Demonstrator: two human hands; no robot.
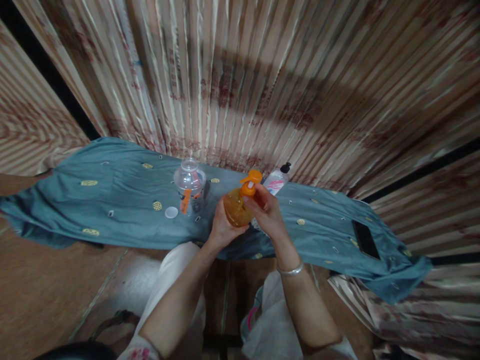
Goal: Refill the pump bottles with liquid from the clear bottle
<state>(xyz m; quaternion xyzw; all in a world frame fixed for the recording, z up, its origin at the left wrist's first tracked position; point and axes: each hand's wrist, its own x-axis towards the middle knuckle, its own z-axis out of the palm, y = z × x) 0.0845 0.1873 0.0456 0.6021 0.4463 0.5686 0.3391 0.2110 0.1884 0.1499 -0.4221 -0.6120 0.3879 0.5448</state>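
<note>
Between my hands, above the cloth-covered surface, is a pump bottle of amber, see-through material with an orange pump head. My left hand is closed around the bottle's body from the left and below. My right hand grips the orange collar under the pump head with thumb and fingers. To the left stands a clear, uncapped plastic bottle with an orange and black label. A round white cap lies on the cloth beside it.
Behind my right hand stands a clear bottle with a black pump. A dark phone lies on the right part of the teal cloth. Pleated striped curtains hang directly behind, with dark poles at the sides.
</note>
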